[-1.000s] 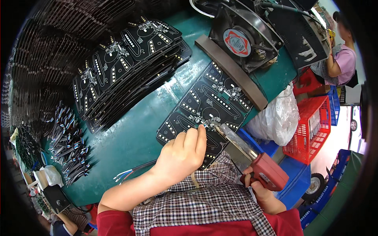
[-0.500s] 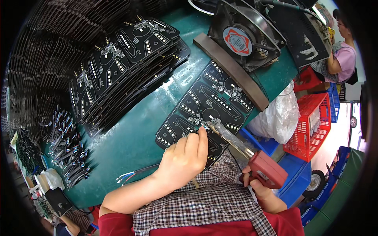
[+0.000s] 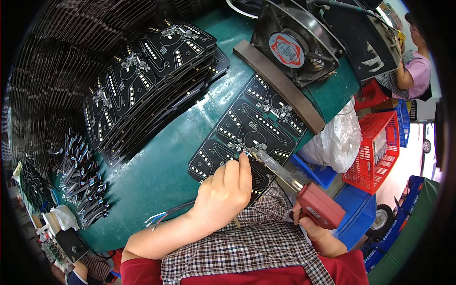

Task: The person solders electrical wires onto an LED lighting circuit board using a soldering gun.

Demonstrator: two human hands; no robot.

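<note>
My left hand is closed, index finger and thumb tips at the components in the middle of a black circuit board panel. A black cable runs into this hand from behind the wrist; its stripped, coloured ends stick out to the left. What lies right under the fingertips is mostly hidden. My right hand grips the handle of a red soldering gun. The gun's long metal barrel slants up to the left, its tip at the board close beside my left fingertips.
Stacked panels stand at the back left, near a heap of short cables. A brown bar lies along the panel's far edge, before a fan. Right are a plastic bag, a red crate and a person.
The soldering gun's body has shifted slightly left and down, its tip staying near the same spot. My left wrist and the loose cable ends have moved a little to the right.
</note>
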